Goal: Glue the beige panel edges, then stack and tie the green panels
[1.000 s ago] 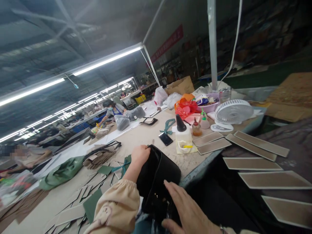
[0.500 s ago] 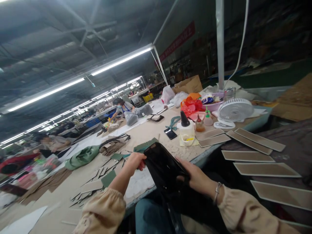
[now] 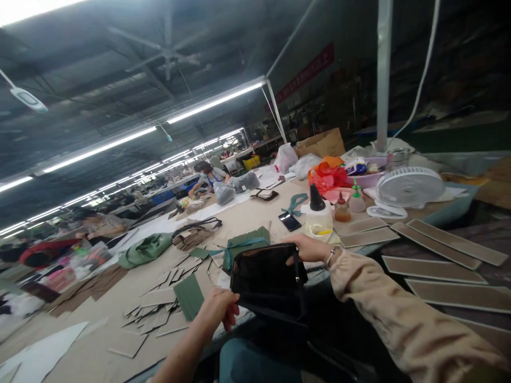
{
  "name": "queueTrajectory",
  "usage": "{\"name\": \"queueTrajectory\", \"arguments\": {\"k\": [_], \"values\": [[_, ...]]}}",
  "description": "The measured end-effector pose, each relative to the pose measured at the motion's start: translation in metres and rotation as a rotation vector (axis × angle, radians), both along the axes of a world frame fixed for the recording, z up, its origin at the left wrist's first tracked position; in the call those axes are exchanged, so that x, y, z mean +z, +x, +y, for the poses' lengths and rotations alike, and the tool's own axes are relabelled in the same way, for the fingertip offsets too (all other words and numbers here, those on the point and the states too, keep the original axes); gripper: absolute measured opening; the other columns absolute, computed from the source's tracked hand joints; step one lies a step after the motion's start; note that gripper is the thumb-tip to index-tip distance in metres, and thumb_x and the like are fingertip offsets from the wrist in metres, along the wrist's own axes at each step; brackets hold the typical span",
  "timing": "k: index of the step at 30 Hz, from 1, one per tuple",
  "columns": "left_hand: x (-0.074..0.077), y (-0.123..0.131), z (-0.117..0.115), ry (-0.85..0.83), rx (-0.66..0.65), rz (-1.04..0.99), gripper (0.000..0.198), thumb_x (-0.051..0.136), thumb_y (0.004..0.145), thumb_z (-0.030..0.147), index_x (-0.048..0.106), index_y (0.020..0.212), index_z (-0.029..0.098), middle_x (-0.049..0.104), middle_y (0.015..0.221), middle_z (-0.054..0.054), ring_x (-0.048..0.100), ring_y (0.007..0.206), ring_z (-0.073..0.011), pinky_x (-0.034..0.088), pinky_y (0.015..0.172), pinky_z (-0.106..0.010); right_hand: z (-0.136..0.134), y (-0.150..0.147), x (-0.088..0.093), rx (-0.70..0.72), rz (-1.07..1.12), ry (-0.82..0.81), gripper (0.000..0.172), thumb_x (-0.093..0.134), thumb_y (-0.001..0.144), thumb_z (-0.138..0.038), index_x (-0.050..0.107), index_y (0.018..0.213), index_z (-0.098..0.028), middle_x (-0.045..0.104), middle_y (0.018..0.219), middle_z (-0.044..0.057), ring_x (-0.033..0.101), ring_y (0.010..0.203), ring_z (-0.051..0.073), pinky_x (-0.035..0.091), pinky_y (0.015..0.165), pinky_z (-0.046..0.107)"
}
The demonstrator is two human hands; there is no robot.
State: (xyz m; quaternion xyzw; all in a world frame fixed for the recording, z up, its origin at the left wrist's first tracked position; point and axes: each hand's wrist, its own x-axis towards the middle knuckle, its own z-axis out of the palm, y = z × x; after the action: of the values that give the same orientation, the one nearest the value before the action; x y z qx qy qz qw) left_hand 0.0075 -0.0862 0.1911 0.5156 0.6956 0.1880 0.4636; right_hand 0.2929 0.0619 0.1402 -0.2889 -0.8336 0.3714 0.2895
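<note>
A black bag (image 3: 265, 276) with a small metal zipper pull hangs above my lap, its dark opening turned toward me. My left hand (image 3: 221, 309) pinches its left edge between thumb and fingers. At the upper right corner, my right hand (image 3: 309, 249) is closed on the rim, fingers curled over the edge. The lower part of the bag merges with dark material on my lap, so its outline there is hard to make out. Just behind it lies a bundle of green strips (image 3: 249, 240) tied with a teal band. A green panel (image 3: 189, 296) lies left of the bag.
Flat grey-brown pieces (image 3: 157, 314) are strewn on the table at left. A glue bottle (image 3: 318, 218), phone (image 3: 289, 221) and white fan (image 3: 411, 187) stand beyond my right hand. Long panels (image 3: 435, 269) lie at right. Co-workers (image 3: 207, 175) sit farther along the table.
The bag has turned from its glossy outer side to show its opening. My right hand has moved up to its upper corner; my left hand has shifted down along the left edge.
</note>
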Motion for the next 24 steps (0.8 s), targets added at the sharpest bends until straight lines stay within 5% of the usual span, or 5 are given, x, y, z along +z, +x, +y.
{"name": "queueTrajectory", "arguments": {"k": [5,10,13,17,24], "values": [[0.024,0.0,0.001,0.035,-0.112,0.409,0.05,0.031,0.086,0.046,0.054,0.054,0.017,0.057,0.048,-0.004,0.053,0.041,-0.0157,0.036,0.048,-0.027,0.018,-0.018,-0.018,-0.043,0.052,0.029,0.054,0.077,0.064,-0.025,0.067,0.116,-0.022,0.072,0.098,0.002,0.064,0.093,0.022,0.046,0.082,0.03],[0.054,0.026,0.032,0.67,-0.325,0.791,0.029,0.045,0.09,0.038,0.065,0.078,0.02,0.062,0.075,-0.003,0.059,0.074,-0.0179,0.04,0.068,-0.03,0.027,-0.021,-0.022,-0.04,0.037,0.063,0.054,0.078,0.064,-0.026,0.067,0.117,-0.024,0.073,0.101,0.002,0.065,0.093,0.023,0.047,0.081,0.03],[0.046,0.048,0.061,0.859,-0.431,0.766,0.016,0.057,0.087,0.033,0.068,0.094,0.024,0.061,0.092,-0.003,0.057,0.088,-0.0192,0.042,0.081,-0.032,0.028,-0.017,-0.021,-0.044,0.025,0.075,0.063,0.079,0.063,-0.026,0.063,0.123,-0.023,0.07,0.11,0.005,0.064,0.099,0.024,0.047,0.085,0.031],[0.025,0.069,0.092,0.914,-0.57,0.826,0.012,0.067,0.081,0.029,0.067,0.09,0.022,0.057,0.097,-0.005,0.053,0.093,-0.0218,0.043,0.085,-0.036,0.028,-0.013,-0.021,-0.031,0.005,0.12,0.073,0.08,0.062,-0.025,0.057,0.131,-0.022,0.068,0.115,0.007,0.064,0.101,0.024,0.047,0.085,0.032],[0.013,0.07,0.104,0.953,-0.627,0.883,0.003,0.061,0.085,0.02,0.06,0.088,0.02,0.055,0.097,-0.005,0.052,0.088,-0.0207,0.046,0.081,-0.036,0.036,-0.015,-0.028,-0.025,0.005,0.146,0.066,0.079,0.064,-0.03,0.06,0.127,-0.026,0.071,0.108,0.003,0.066,0.096,0.023,0.048,0.081,0.029]]}}
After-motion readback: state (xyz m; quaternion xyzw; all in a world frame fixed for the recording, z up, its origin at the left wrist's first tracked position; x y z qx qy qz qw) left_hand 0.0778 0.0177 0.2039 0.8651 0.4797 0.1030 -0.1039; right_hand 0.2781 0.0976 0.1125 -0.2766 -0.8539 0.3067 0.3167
